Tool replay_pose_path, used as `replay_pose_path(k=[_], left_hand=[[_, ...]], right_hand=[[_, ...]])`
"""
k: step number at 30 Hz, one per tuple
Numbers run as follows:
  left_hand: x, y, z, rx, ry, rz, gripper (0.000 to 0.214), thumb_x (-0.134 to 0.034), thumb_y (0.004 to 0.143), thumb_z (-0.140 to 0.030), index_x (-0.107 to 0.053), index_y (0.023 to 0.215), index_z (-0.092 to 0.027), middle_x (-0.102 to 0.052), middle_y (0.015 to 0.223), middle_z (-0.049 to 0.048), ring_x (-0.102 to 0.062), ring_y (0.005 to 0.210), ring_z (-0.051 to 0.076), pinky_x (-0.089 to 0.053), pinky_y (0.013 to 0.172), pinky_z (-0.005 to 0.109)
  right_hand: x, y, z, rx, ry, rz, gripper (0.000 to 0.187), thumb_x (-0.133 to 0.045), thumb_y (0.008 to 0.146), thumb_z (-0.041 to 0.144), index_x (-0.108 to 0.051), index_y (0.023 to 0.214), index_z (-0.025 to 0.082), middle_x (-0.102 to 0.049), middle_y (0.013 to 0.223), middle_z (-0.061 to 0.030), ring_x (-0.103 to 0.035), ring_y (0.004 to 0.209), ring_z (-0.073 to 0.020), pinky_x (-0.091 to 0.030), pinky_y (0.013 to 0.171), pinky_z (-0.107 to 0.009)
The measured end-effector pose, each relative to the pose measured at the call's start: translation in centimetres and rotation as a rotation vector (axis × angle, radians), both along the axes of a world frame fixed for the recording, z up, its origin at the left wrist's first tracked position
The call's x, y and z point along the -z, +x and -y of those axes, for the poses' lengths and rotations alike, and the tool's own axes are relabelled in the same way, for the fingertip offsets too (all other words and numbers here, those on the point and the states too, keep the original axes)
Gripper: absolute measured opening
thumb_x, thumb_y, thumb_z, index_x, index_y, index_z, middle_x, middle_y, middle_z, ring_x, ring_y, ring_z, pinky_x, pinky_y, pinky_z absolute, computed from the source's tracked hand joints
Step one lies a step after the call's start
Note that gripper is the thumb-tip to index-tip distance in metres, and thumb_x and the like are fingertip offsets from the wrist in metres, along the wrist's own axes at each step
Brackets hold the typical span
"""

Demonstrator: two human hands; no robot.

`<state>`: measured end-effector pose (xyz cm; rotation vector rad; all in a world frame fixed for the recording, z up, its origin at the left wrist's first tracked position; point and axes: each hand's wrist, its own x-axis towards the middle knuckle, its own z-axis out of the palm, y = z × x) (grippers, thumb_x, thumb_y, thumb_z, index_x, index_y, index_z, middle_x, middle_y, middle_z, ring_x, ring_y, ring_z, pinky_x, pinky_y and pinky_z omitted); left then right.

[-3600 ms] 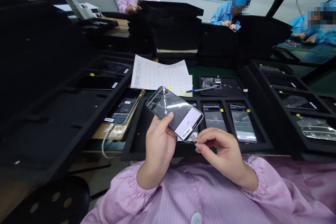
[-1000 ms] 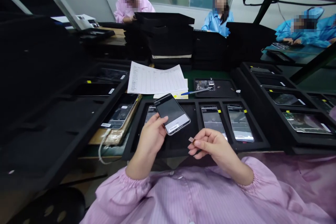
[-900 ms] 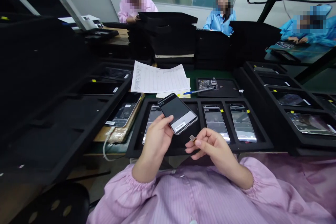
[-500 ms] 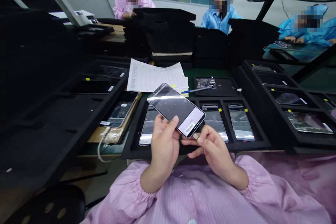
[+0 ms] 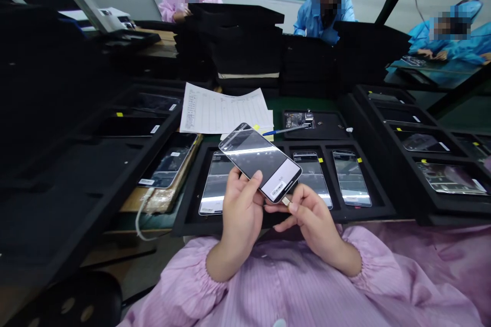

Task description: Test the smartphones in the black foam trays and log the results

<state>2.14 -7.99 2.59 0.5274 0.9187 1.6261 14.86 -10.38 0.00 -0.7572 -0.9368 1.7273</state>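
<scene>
My left hand (image 5: 243, 204) grips a smartphone (image 5: 257, 156) by its side, thumb on the glass. The phone is tilted above a black foam tray (image 5: 187, 214); its screen is dark with a white band and a barcode label at the lower end. Between the thumb and fingers of my right hand (image 5: 312, 219) is a small metal plug (image 5: 286, 201), up against the phone's bottom edge. Whether it sits fully in the port I cannot tell. In the tray beneath lie a left phone (image 5: 210, 189), a middle phone (image 5: 312, 176) and a right phone (image 5: 352, 179).
A phone with a white cable (image 5: 141, 219) rests on a tan block (image 5: 153, 199) at left. Behind the tray are a printed sheet (image 5: 222, 110), a blue pen (image 5: 284, 130) and a small parts tray (image 5: 330, 125). Trays of phones flank both sides; co-workers sit beyond stacked black trays (image 5: 245, 46).
The view has shifted slightly, so the bench things appear a little further left. Both hands keep their hold on the phone and the plug, nearly still.
</scene>
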Motion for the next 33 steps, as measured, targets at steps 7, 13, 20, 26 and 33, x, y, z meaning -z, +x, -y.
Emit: replay_pose_path(k=[7, 13, 20, 26, 33], left_hand=[[0.1, 0.0, 0.0, 0.031, -0.025, -0.008, 0.037, -0.078, 0.073, -0.026, -0.056, 0.103, -0.020, -0.070, 0.088, 0.0003, -0.068, 0.081, 0.015, -0.053, 0.075, 0.027], [0.4, 0.0, -0.1, 0.039, -0.032, -0.001, 0.038, -0.078, 0.073, -0.026, -0.056, 0.103, -0.020, -0.070, 0.089, 0.0005, -0.069, 0.084, 0.017, -0.053, 0.076, 0.027], [0.4, 0.3, 0.1, 0.042, -0.038, 0.044, 0.039, -0.078, 0.074, -0.025, -0.055, 0.105, -0.020, -0.071, 0.093, 0.0017, -0.070, 0.084, 0.017, -0.055, 0.075, 0.027], [1.0, 1.0, 0.3, 0.031, -0.050, 0.049, 0.048, -0.081, 0.071, -0.031, -0.054, 0.110, -0.023, -0.072, 0.099, 0.0027, -0.071, 0.086, 0.019, -0.057, 0.077, 0.031], [3.1, 0.6, -2.4, 0.181, -0.196, 0.032, 0.054, -0.087, 0.055, -0.028, -0.061, 0.101, -0.016, -0.074, 0.093, 0.0066, -0.071, 0.091, 0.024, -0.057, 0.077, 0.032]], right_hand=[[0.1, 0.2, 0.0, 0.006, 0.020, 0.021, 0.031, -0.074, 0.085, 0.039, -0.049, 0.077, 0.022, -0.072, 0.093, -0.0037, -0.074, 0.095, -0.0234, -0.066, 0.061, -0.031], [0.3, 0.2, 0.0, 0.002, 0.018, 0.027, 0.030, -0.074, 0.085, 0.040, -0.050, 0.078, 0.022, -0.073, 0.093, -0.0037, -0.074, 0.094, -0.0232, -0.066, 0.062, -0.031], [0.3, 0.3, -0.4, 0.019, 0.010, 0.074, 0.027, -0.077, 0.082, 0.040, -0.058, 0.084, 0.021, -0.071, 0.086, -0.0025, -0.074, 0.087, -0.0202, -0.064, 0.057, -0.025], [1.4, -0.4, -0.6, 0.104, 0.043, 0.217, 0.033, -0.076, 0.079, 0.049, -0.059, 0.085, 0.021, -0.068, 0.081, -0.0018, -0.073, 0.073, -0.0183, -0.056, 0.044, -0.021], [-1.8, 6.0, -6.0, -0.193, 0.202, 1.030, 0.025, -0.074, 0.080, 0.040, -0.063, 0.072, 0.020, -0.068, 0.063, -0.0012, -0.068, 0.059, -0.0169, -0.049, 0.052, -0.024]])
